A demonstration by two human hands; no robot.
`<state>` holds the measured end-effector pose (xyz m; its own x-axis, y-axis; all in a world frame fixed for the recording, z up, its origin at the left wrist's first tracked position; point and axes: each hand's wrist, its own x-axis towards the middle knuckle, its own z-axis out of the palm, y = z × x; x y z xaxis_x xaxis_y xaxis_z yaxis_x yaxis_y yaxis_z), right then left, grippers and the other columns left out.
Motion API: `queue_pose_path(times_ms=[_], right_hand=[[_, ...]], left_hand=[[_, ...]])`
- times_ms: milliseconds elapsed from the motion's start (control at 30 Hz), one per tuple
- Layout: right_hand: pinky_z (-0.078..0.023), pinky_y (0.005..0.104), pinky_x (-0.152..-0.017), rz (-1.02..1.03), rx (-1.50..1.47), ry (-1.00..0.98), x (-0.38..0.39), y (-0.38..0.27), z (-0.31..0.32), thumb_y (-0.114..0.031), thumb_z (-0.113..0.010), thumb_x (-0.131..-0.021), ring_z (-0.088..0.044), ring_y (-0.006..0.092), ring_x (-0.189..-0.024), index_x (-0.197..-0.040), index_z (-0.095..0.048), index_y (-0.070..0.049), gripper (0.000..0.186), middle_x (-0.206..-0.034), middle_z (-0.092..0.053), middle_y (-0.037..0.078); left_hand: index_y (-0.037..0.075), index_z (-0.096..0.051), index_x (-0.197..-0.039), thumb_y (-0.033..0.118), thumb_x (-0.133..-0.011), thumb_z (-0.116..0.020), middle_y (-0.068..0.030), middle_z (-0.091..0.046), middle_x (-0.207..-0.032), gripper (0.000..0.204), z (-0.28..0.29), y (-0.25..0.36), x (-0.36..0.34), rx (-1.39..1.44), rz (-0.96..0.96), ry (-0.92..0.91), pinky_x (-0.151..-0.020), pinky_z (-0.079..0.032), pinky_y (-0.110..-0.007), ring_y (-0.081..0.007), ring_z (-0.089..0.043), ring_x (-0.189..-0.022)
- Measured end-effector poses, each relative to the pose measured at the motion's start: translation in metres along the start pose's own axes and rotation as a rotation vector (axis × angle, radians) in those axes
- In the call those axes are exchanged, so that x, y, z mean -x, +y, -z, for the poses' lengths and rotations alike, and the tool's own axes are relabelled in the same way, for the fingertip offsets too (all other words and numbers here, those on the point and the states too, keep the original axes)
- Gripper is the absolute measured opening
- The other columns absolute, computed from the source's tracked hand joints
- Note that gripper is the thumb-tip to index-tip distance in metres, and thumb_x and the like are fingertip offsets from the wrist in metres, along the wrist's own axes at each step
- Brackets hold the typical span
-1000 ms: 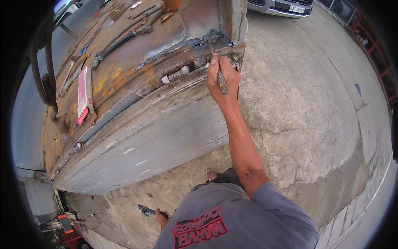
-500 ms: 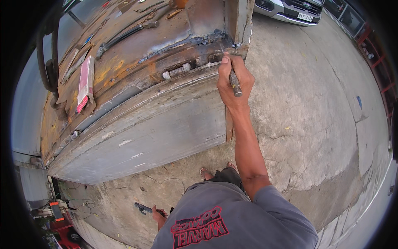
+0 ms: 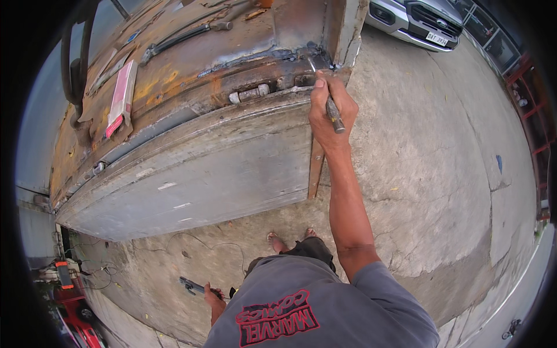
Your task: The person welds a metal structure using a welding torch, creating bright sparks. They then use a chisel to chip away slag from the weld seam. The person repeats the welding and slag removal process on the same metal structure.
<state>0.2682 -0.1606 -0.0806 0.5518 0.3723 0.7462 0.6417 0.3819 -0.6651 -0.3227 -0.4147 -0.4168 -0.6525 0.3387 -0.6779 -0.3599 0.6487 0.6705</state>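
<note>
My right hand [image 3: 333, 110] is closed round a screwdriver-like tool [image 3: 336, 120] with a worn, dark handle and a thin metal shaft. Its tip points at the rough dark weld [image 3: 304, 52] at the foot of the upright corner post [image 3: 349, 35]. Low at my left side, my left hand [image 3: 214, 296] grips a dark welding electrode holder [image 3: 191, 285]. I cannot make out a rod in its jaws. Between the two hands hangs the grey side panel [image 3: 197, 180] of a rusty truck bed [image 3: 156, 87], with a hinge [image 3: 249, 93] along its upper edge.
On the bed lie a pink-and-white long box [image 3: 122, 95] and a hammer [image 3: 188, 39]. Bent dark bars [image 3: 74, 81] rise at its left. A thin cable [image 3: 203, 239] crosses the concrete [image 3: 418, 191]. A silver vehicle [image 3: 415, 20] stands beyond; an orange-and-grey machine [image 3: 63, 274] sits lower left.
The view has shifted slightly, so the whole scene sits a little differently. The tool's shaft shows more clearly beside the weld; both hands keep their holds.
</note>
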Motion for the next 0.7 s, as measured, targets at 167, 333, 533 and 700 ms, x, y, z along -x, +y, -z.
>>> queue_pose_path(times_ms=[167,333,533,700], right_hand=[[-0.057,0.0365,-0.070,-0.099,0.019,-0.135,0.000,0.021,0.017,-0.017,-0.066,-0.103,-0.074,0.0233,-0.074,-0.101,-0.072,0.003,0.021,-0.084,-0.074,0.018],[-0.055,0.0340,-0.067,-0.159,-0.100,-0.093,-0.013,0.017,0.018,-0.018,-0.071,-0.100,-0.070,0.0164,-0.071,-0.103,-0.073,0.003,0.022,-0.078,-0.072,0.012],[-0.052,0.0292,-0.062,-0.307,-0.181,-0.241,-0.025,0.032,0.019,-0.018,-0.072,-0.101,-0.065,0.0095,-0.066,-0.106,-0.075,0.003,0.022,-0.074,-0.070,0.006],[-0.050,0.0270,-0.058,-0.321,-0.339,-0.138,-0.030,0.014,0.033,-0.016,-0.072,-0.101,-0.065,0.0081,-0.064,-0.106,-0.076,0.002,0.019,-0.073,-0.070,0.003]], left_hand=[[0.013,-0.053,-0.076,0.051,-0.093,-0.075,-0.0073,-0.059,-0.062,0.047,0.005,-0.005,0.006,-0.025,-0.004,-0.020,-0.043,-0.041,-0.034,-0.0205,-0.055,-0.047],[0.013,-0.053,-0.072,0.049,-0.092,-0.077,-0.0081,-0.061,-0.063,0.047,-0.009,-0.008,0.015,0.000,0.011,-0.034,-0.043,-0.042,-0.034,-0.0205,-0.056,-0.047],[0.014,-0.054,-0.073,0.049,-0.091,-0.077,-0.0068,-0.061,-0.062,0.046,-0.010,-0.017,0.029,0.015,-0.034,-0.027,-0.043,-0.042,-0.033,-0.0201,-0.056,-0.047],[0.015,-0.054,-0.073,0.048,-0.091,-0.079,-0.0060,-0.061,-0.062,0.045,-0.012,-0.024,0.039,0.056,-0.005,-0.008,-0.043,-0.042,-0.032,-0.0189,-0.057,-0.048]])
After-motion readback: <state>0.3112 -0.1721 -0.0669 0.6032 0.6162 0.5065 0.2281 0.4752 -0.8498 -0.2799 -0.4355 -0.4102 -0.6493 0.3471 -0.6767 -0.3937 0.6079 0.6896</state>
